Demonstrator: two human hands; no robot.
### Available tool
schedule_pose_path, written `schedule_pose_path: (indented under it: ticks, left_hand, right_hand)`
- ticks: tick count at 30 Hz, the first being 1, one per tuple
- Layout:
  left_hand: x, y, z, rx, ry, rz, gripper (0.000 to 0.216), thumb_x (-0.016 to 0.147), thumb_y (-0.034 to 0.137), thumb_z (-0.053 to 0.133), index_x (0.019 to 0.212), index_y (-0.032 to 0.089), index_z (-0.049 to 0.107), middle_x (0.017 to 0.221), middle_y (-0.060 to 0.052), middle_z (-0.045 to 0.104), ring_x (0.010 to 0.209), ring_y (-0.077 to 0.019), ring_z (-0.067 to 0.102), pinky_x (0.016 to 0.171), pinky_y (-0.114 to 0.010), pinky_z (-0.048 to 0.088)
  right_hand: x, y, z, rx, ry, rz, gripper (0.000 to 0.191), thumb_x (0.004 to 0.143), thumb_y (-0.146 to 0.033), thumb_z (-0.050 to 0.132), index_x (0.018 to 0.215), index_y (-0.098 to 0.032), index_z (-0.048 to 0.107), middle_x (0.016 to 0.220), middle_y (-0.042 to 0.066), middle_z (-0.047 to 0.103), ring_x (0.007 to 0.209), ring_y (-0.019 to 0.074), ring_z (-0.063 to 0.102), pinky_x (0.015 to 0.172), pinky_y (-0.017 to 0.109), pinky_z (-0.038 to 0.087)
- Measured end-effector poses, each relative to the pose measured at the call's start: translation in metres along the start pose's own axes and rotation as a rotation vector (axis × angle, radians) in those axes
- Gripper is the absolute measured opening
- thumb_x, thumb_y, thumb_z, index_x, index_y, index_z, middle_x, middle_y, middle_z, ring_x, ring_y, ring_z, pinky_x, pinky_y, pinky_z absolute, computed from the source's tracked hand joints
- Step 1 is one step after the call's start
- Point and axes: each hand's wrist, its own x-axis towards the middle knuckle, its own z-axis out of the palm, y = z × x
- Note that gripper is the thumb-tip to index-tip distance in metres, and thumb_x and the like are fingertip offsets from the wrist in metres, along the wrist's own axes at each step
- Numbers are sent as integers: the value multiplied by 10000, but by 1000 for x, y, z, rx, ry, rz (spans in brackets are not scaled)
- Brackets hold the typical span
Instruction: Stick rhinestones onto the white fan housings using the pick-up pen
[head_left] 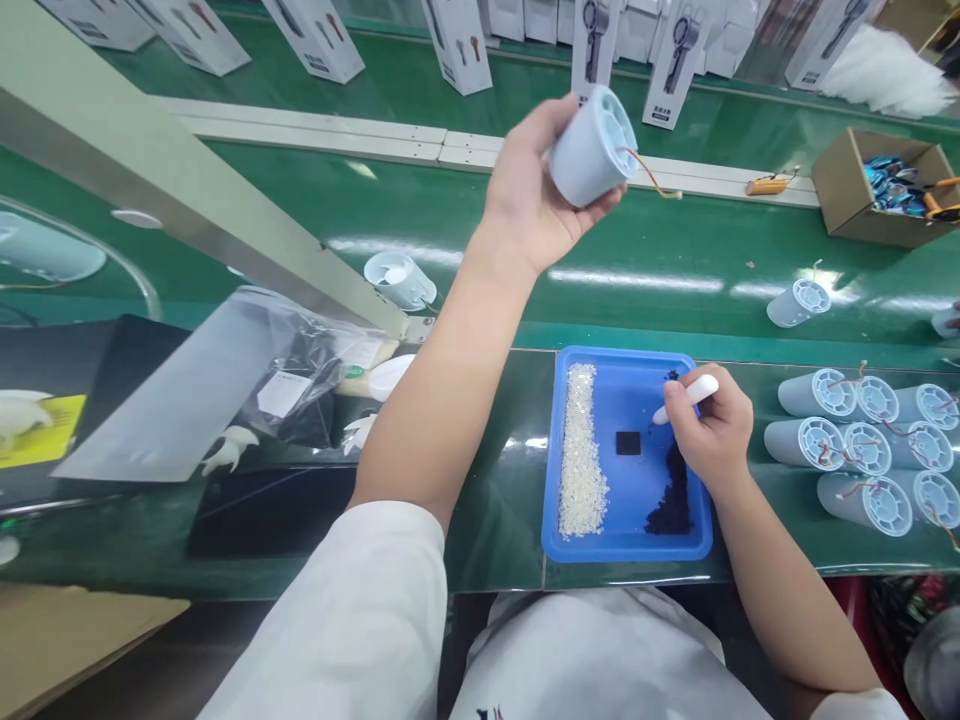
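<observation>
My left hand (529, 195) is raised over the green belt, fingers wrapped round a pale blue cylindrical housing (589, 150) with red and yellow wires trailing from its open end. My right hand (712, 425) is closed on a small white pen-like tool (690, 395), its tip over the blue tray (577, 545). The tray holds a strip of small white parts (581, 450), a pile of tiny dark parts (671, 505) and a small black square (628, 442).
Several more pale blue housings (862, 445) lie stacked at the right; single ones rest on the green belt (799, 302) (397, 280). White product boxes (457, 45) line the far side. A cardboard box (881, 185) stands far right. Plastic bags (292, 385) lie left.
</observation>
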Motion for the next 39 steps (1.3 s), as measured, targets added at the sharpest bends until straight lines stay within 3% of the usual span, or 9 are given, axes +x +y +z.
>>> schedule_pose_path:
  ticks: [6,13,18,25,31,39]
  left_hand:
    - [7,8,-7,-239,115,38,256,989,302,338,823,212,512,680,-12,572,762,-127,550,752,-233,487]
    - [8,4,-6,-205,96,16,226,961,300,365,813,214,513,625,-7,586,693,-113,563,666,-211,499]
    - [10,0,-8,-146,105,39,149,895,298,442,830,252,568,658,-21,620,765,-165,641,658,-236,550]
    - [10,-1,-6,-137,114,14,195,922,296,401,797,214,526,644,-8,586,627,-121,609,600,-210,531]
    - [10,-3,-5,-100,109,24,158,904,295,437,780,249,523,661,-3,603,686,-143,631,618,-222,542]
    - [7,-3,-2,-88,97,-4,212,927,295,395,754,220,494,628,1,589,613,-122,590,570,-212,519]
  right_hand:
    - [1,0,2,15,53,26,201,859,-167,616,693,-223,516,599,-52,550,542,107,506,542,256,412]
    - [1,1,2,7,21,14,174,860,-169,619,719,-223,532,621,-48,559,557,109,520,556,257,422]
    - [2,0,1,1,-68,-8,189,852,-177,622,706,-221,511,622,-50,530,537,101,490,524,248,400]
    - [1,1,1,1,43,-27,195,857,-152,620,709,-220,513,623,-51,533,551,102,487,545,254,400]
    - [1,2,1,-1,5,-17,191,857,-166,623,710,-221,513,632,-49,530,550,103,480,542,255,400]
    - [2,0,0,-9,-63,-37,177,851,-172,627,720,-221,519,631,-46,537,558,108,500,546,258,412]
